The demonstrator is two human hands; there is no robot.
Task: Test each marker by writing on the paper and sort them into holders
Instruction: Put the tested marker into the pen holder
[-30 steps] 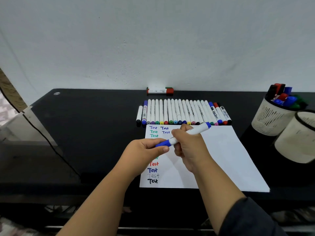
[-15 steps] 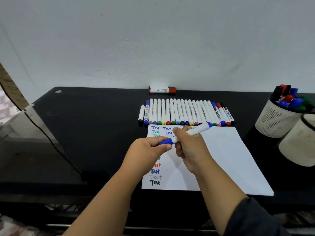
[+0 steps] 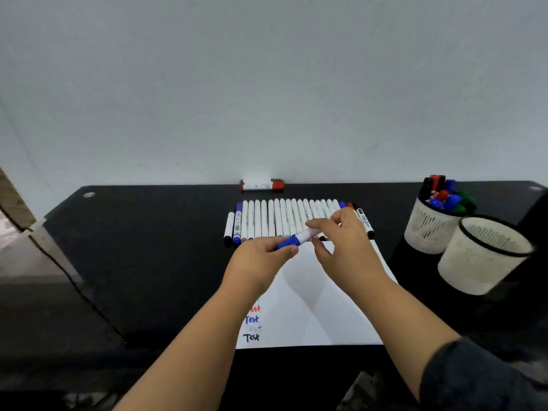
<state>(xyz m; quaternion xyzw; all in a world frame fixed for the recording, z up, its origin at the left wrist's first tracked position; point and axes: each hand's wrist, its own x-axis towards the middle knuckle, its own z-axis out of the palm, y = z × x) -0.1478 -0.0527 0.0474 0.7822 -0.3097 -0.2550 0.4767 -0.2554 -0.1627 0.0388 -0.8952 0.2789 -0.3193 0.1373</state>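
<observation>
A white marker with a blue cap (image 3: 298,238) is held level above the top of the white paper (image 3: 329,315). My left hand (image 3: 261,262) pinches its blue cap end. My right hand (image 3: 344,250) pinches the white barrel between thumb and fingers. On the paper's left side are several coloured "Test" words, partly hidden by my left arm. A row of several white markers (image 3: 275,218) lies just behind the paper. At the right stand two white holders: the far holder (image 3: 427,229) is full of capped markers, the near holder (image 3: 480,259) looks empty.
The black desk (image 3: 148,247) runs to a white wall. A red and green capped marker (image 3: 262,185) lies at the wall. A cable crosses the desk's left edge. The desk's front edge is close below the paper.
Both hands have moved with the blue marker away from me, up over the paper's top edge near the marker row. My right hand's grip has shifted to the fingertips.
</observation>
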